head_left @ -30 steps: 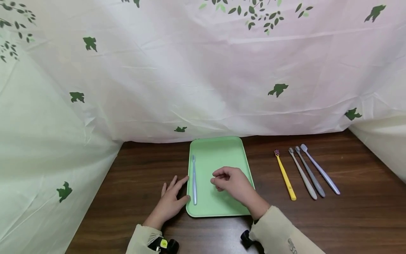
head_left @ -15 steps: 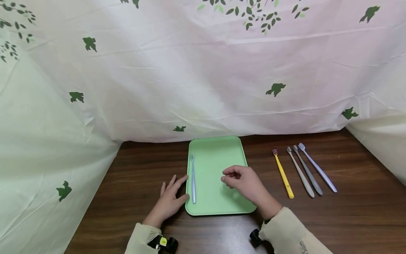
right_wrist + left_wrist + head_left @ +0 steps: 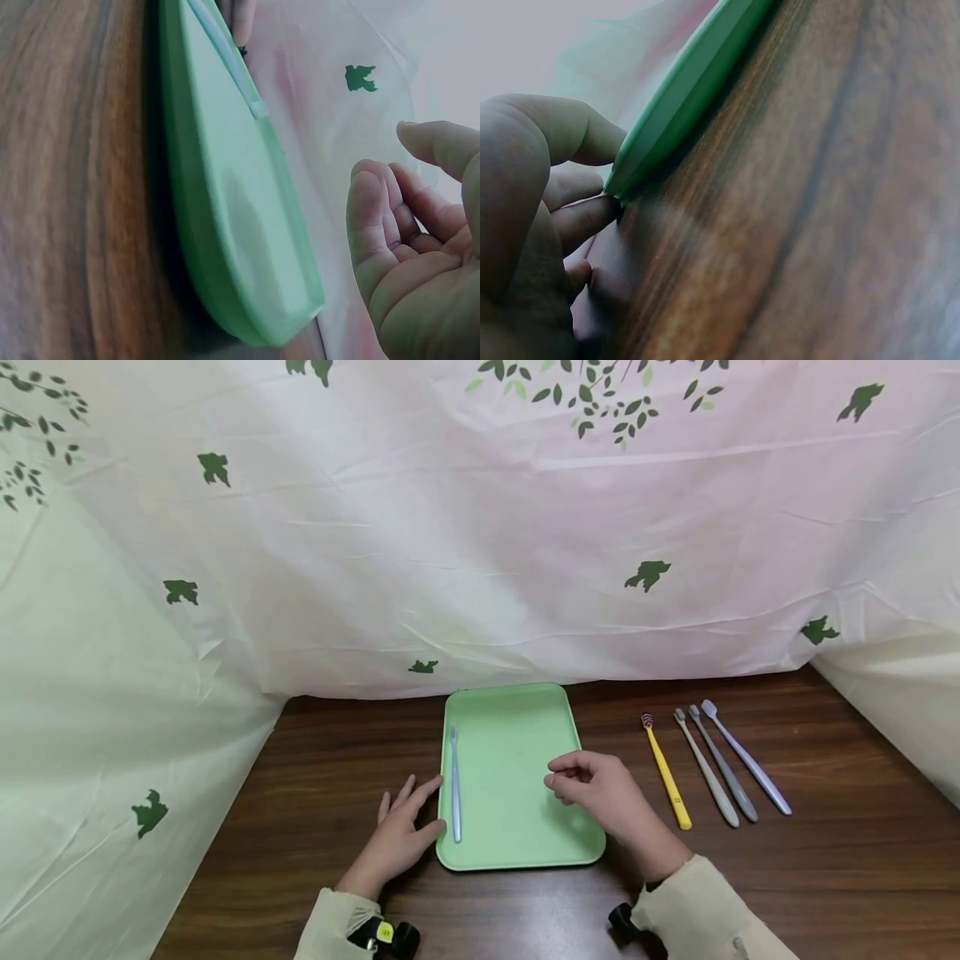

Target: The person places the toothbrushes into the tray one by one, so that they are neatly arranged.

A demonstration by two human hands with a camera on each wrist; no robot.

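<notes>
A light blue toothbrush point(image 3: 456, 793) lies lengthwise along the left side of a green tray point(image 3: 517, 735). My left hand point(image 3: 397, 843) rests at the tray's left edge, fingers spread, thumb and fingertips touching the rim, as the left wrist view also shows. Above the tray's right side hovers my right hand point(image 3: 607, 793), its fingers loosely bent and holding nothing. In the right wrist view a gap shows between that hand's thumb and fingers point(image 3: 367, 202). The nearest toothbrush to its right is a yellow toothbrush point(image 3: 666, 777) on the table.
Right of the yellow one lie a light grey toothbrush point(image 3: 708, 772), a darker grey toothbrush point(image 3: 726, 768) and a lavender toothbrush point(image 3: 750, 762), side by side on the dark wooden table point(image 3: 337, 743). A white curtain point(image 3: 450, 527) with green prints surrounds the table's back and sides.
My right hand has moved right, from over the middle of the tray to its right side. The left hand and the toothbrushes have stayed in place; the head view shifts slightly.
</notes>
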